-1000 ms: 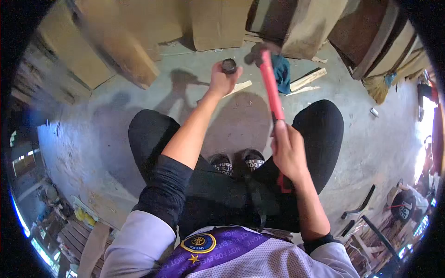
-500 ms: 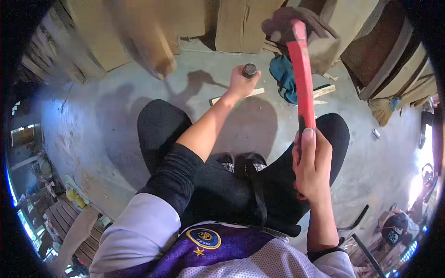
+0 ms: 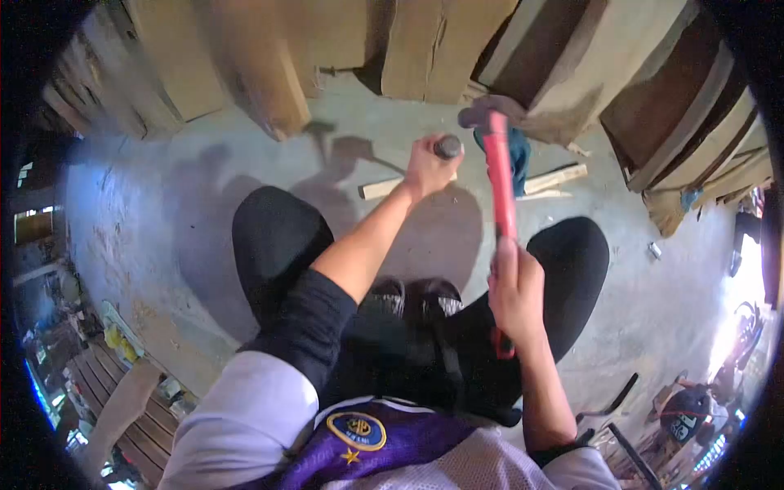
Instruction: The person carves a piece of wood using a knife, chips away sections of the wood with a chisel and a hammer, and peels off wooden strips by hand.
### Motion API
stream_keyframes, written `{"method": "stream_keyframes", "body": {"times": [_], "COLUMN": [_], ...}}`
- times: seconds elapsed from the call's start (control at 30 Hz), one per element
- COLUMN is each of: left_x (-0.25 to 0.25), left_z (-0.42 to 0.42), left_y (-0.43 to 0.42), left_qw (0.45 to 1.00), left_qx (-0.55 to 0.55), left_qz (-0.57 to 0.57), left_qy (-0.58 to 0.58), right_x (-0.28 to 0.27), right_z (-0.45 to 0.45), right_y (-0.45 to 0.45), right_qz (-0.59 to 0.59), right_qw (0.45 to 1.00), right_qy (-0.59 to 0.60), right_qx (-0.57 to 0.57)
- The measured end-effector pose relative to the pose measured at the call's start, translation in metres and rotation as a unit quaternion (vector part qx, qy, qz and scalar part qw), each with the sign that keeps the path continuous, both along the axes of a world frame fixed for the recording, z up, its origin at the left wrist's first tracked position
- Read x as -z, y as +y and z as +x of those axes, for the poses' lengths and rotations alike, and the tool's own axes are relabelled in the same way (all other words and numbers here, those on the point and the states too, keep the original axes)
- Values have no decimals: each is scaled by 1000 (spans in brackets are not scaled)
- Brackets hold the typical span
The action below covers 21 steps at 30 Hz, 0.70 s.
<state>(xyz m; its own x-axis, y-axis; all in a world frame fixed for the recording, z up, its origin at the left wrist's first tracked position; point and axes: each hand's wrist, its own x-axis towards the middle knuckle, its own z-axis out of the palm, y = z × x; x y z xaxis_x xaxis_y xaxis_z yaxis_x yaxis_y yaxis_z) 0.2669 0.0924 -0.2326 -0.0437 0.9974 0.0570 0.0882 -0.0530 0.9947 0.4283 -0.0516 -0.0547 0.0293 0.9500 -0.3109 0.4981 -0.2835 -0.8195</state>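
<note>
My right hand is closed around the red handle of a claw hammer, its dark head raised in front of me. My left hand is wrapped round a tool handle that I see end-on; only its dark, round butt shows. The tool's lower end is hidden under the fist. A pale wood strip lies on the floor beneath my left hand. The hammer head is to the right of the handle's butt and apart from it.
Beyond the hammer lie a teal cloth and another wood strip. Large wooden boards stand along the far side. A straw broom is at right, a slatted wooden surface at lower left, and a dark cap at lower right.
My right hand has moved left with the hammer, and the hammer head has come lower and nearer the tool handle. My left hand keeps its grip; the whole view has shifted slightly.
</note>
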Motion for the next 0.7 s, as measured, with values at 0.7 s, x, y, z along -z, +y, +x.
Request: {"method": "stream_keyframes", "body": {"times": [0.7], "left_x": [9], "left_z": [-12], "left_y": [15], "left_qw": [999], "left_qx": [-42], "left_qz": [-23], "left_qy": [-22], "right_x": [1], "right_z": [70], "right_y": [39], "right_qz": [128], "right_qw": [971], "right_qy": [-179], "right_qx": [-90]}}
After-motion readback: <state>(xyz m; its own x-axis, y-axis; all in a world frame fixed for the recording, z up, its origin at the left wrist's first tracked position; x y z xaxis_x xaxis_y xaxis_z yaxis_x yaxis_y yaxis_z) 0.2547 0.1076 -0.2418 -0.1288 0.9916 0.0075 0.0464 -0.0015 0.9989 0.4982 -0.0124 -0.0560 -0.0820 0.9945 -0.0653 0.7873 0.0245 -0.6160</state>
